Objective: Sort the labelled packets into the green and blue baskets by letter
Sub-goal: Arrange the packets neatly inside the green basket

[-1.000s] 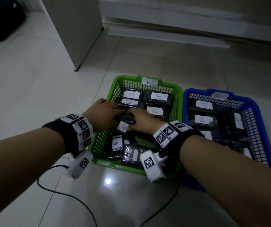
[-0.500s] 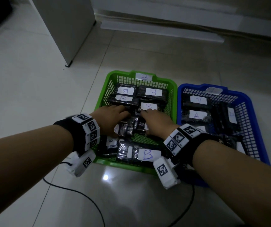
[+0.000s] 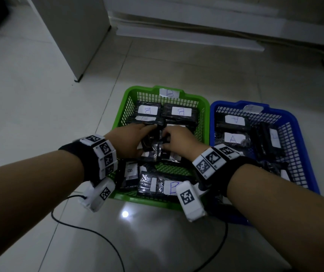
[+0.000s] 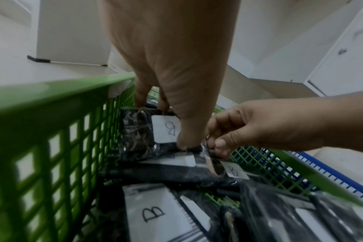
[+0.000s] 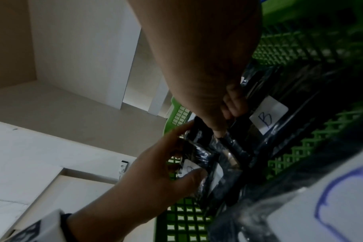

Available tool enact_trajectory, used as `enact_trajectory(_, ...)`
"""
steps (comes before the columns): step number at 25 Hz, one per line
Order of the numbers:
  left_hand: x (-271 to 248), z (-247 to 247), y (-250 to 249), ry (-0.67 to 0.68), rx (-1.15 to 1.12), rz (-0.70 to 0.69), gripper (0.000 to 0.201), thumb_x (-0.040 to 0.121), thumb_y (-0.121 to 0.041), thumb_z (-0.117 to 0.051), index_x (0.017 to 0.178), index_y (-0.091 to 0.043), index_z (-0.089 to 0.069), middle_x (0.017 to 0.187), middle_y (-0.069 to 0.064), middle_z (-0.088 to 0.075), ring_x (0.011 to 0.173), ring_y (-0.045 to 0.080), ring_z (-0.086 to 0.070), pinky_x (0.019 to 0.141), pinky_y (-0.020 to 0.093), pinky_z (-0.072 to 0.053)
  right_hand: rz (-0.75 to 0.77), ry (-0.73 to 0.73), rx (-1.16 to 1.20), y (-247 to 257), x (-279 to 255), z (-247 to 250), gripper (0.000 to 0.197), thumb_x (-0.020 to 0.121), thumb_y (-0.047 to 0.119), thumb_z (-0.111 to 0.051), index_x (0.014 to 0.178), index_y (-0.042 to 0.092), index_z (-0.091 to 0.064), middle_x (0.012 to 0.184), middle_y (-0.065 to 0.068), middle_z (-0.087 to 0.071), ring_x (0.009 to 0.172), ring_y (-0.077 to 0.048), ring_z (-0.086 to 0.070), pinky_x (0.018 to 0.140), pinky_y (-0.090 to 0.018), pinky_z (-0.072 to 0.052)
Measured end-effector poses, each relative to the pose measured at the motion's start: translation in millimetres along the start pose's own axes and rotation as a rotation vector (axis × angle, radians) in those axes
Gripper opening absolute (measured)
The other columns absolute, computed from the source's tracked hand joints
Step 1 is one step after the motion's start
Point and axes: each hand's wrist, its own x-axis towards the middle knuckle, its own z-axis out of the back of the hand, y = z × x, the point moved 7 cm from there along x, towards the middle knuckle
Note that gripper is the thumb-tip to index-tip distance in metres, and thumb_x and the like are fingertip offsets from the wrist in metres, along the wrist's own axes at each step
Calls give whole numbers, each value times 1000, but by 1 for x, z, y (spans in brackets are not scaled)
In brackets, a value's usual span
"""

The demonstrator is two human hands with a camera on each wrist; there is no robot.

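The green basket (image 3: 206,104), tagged B, holds several black packets with white B labels (image 3: 181,111). The blue basket (image 3: 302,138) to its right holds black packets labelled A (image 3: 233,138). Both hands are in the middle of the green basket, close together. My left hand (image 3: 147,134) grips an upright black B packet (image 4: 139,135), thumb on its edge. My right hand (image 3: 166,141) pinches the black packet (image 4: 205,167) right beside it. More B packets (image 3: 172,187) lie at the basket's near end.
The baskets stand side by side on a pale tiled floor (image 3: 39,114). A white cabinet (image 3: 73,32) stands at the back left and a low white ledge (image 3: 196,38) runs behind. Black cables (image 3: 90,230) trail over the floor near my arms.
Both hands have moved a little further into the green basket and closed on packets standing in its middle. A large B label at the near end has come into view.
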Motion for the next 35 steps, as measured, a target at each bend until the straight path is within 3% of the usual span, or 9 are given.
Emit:
enact_trajectory(4, 1, 2, 3, -5, -99, 10, 63, 79, -25, -67, 133, -17, -35, 126, 9, -54, 111, 24, -55, 91, 37, -49, 9, 80, 66, 4, 5, -14, 37, 88, 20, -63, 124, 12, -63, 126, -16, -56, 117, -30, -55, 95, -28, -43)
enact_trajectory(7, 5, 16, 7, -22, -212, 60, 53, 80, -12, -67, 128, -20, -46, 118, 6, -62, 106, 22, -59, 91, 32, -48, -4, -55, 280, 5, 5, -5, 33, 86, 29, -66, 116, 16, -68, 107, -8, -58, 95, -17, -56, 77, -23, -42)
enact_trajectory(11, 10, 44, 5, -222, -525, 113, 50, 71, -12, -78, 108, -17, -45, 99, 3, -64, 88, 20, -64, 77, 32, -54, -24, -127, 623, 10, -1, 10, 38, 78, 22, -74, 115, 20, -64, 92, 5, -65, 88, -16, -62, 78, -33, -53)
enact_trajectory(14, 7, 43, -5, -231, -283, 55, 41, 67, -30, -80, 94, -18, -51, 104, 1, -52, 94, 20, -53, 78, 31, -49, -135, -160, 699, -14, -5, 34, 32, 84, 7, -62, 113, 19, -60, 106, -5, -64, 88, -25, -65, 70, -40, -57)
enact_trajectory(16, 5, 28, -18, -83, 6, -60, 47, 67, -44, -76, 103, -21, -56, 112, 2, -48, 103, 21, -48, 86, 35, -47, -199, -79, 635, -26, -11, 44, 22, 87, 7, -59, 108, 13, -60, 106, -7, -62, 81, -19, -61, 60, -31, -53)
enact_trajectory(24, 11, -9, -30, 241, 404, -146, 81, 80, -49, -65, 143, -27, -17, 137, 8, -29, 119, 27, -44, 80, 39, -53, 23, -43, -382, -12, -26, 20, 32, 86, 17, -62, 116, 10, -54, 125, -13, -45, 116, -32, -43, 88, -41, -46)
enact_trajectory(28, 18, -5, -30, 233, 352, -136, 81, 75, -40, -73, 140, -24, -28, 145, 5, -24, 126, 27, -39, 85, 39, -50, 89, 185, -392, -15, -30, -7, 65, 74, 45, -74, 124, 18, -42, 124, -10, -47, 114, -32, -47, 85, -43, -49)
enact_trajectory(32, 14, 1, -29, 227, 284, -115, 82, 71, -31, -78, 139, -24, -32, 140, 2, -32, 119, 24, -45, 87, 40, -51, 110, 90, -370, -4, -35, 2, 52, 78, 48, -69, 116, 15, -53, 121, -11, -47, 116, -29, -42, 88, -39, -46)
enact_trajectory(35, 0, 17, -23, 134, 164, -169, 49, 74, -23, -74, 119, -20, -55, 123, -1, -49, 109, 20, -53, 88, 35, -48, 152, 444, -125, 12, -47, -15, 47, 75, 54, -70, 106, 20, -61, 93, 7, -56, 92, -17, -57, 76, -30, -49)
